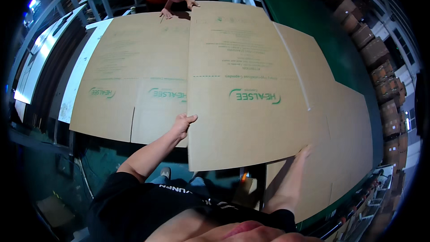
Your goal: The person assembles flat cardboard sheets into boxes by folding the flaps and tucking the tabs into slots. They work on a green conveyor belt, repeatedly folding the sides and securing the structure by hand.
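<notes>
My left hand (182,125) pinches the big brown cardboard (242,125). I can't tell if my right hand (304,151) grips.

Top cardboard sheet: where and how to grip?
Likely pinch the cardboard sheet by its left edge and near right corner, from the near side. It's broad, flat, and floor shows past its near edge, suggesting finger room. The left hand grips the left edge; the right hand is at the corner.

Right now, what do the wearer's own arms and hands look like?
Left hand and right hand are bare, with no gloves visible. The forearms are uncovered, no cables seen. Short black sleeves join a black T-shirt with pale lettering.
</notes>
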The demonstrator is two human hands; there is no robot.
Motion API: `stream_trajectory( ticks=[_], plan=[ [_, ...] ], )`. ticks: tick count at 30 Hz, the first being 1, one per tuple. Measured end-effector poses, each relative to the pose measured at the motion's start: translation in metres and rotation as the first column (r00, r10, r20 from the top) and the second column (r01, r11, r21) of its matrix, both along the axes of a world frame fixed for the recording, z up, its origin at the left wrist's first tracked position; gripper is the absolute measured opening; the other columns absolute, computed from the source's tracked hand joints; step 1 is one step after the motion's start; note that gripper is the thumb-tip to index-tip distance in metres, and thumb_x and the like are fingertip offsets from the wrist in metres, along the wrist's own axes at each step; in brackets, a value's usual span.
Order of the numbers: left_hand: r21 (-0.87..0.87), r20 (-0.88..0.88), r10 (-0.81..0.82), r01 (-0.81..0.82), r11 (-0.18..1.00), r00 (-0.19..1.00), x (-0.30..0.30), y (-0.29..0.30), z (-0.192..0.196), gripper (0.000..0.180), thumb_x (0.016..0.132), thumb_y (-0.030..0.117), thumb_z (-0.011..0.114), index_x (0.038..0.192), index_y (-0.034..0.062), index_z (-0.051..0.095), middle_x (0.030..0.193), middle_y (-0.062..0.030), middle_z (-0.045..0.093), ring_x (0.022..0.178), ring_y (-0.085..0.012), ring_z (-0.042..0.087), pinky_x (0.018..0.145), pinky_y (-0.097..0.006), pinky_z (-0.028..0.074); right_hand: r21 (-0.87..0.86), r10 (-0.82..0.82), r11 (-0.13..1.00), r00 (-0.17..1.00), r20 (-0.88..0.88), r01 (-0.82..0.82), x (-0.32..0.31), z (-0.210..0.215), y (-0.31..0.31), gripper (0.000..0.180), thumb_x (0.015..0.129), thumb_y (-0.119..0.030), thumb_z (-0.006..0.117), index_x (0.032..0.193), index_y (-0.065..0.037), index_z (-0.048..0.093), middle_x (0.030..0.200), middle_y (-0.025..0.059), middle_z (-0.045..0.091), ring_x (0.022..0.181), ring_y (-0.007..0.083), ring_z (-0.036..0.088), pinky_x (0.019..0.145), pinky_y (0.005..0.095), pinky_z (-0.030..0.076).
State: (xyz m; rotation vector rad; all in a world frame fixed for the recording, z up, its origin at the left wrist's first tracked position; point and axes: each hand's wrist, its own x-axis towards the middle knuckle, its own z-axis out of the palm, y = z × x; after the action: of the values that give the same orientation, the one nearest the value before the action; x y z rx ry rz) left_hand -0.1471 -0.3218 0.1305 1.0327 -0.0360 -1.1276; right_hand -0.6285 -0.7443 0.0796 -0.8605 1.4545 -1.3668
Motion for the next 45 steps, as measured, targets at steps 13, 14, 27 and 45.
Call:
stream_trajectory(
  ticks=[13,14,27,45],
  plan=[
    [0.184,0.202,0.223,-0.261,0.948,0.954,0.222,0.363,-0.019,0.038,0.088,0.022,0.067,0.117,-0.0028,0.059,0.102,-0.0156,0.069,0.088,-0.0273,0.07,0.081,-0.042,0.058,0.1,0.373,0.787,0.598,0.71,-0.609,0.236,-0.04,0.315,0.025,0.094,-0.006,0.056,0.119,-0.004,0.056,0.115,0.0065,0.065,0.105,0.0233,0.063,0.089,0.0396,0.053],
    [0.222,0.261,0.298,-0.358,0.907,0.918,0.248,0.403,-0.023,0.035,0.088,0.021,0.066,0.114,-0.0022,0.061,0.103,-0.0141,0.069,0.092,-0.0255,0.068,0.082,-0.041,0.056,0.032,0.46,0.71,0.498,0.736,-0.703,0.255,-0.049,0.353,0.028,0.093,-0.005,0.056,0.121,-0.004,0.055,0.116,0.0076,0.064,0.107,0.0242,0.062,0.091,0.0406,0.052],
    [0.601,0.797,-0.602,-0.139,0.787,0.043,0.226,0.456,-0.079,0.057,0.075,0.015,0.071,0.127,0.0014,0.052,0.135,-0.0205,0.05,0.128,-0.0394,0.044,0.111,-0.045,0.034,0.338,0.544,-0.073,0.246,0.802,-0.938,0.507,-0.099,0.758,0.033,0.098,-0.019,0.056,0.12,0.006,0.051,0.114,0.0211,0.06,0.111,0.0342,0.06,0.099,0.0455,0.049],
    [0.413,0.86,-0.48,-0.79,0.453,0.174,0.181,0.232,-0.135,0.061,0.072,0.015,0.057,0.132,0.0067,0.053,0.125,-0.0116,0.05,0.121,-0.0309,0.039,0.104,-0.048,0.025,0.212,0.311,0.897,0.895,0.321,-0.388,0.119,-0.132,0.206,0.031,0.087,-0.007,0.068,0.116,-0.001,0.059,0.105,0.0104,0.066,0.088,0.0213,0.065,0.075,0.0328,0.055]
  ],
)
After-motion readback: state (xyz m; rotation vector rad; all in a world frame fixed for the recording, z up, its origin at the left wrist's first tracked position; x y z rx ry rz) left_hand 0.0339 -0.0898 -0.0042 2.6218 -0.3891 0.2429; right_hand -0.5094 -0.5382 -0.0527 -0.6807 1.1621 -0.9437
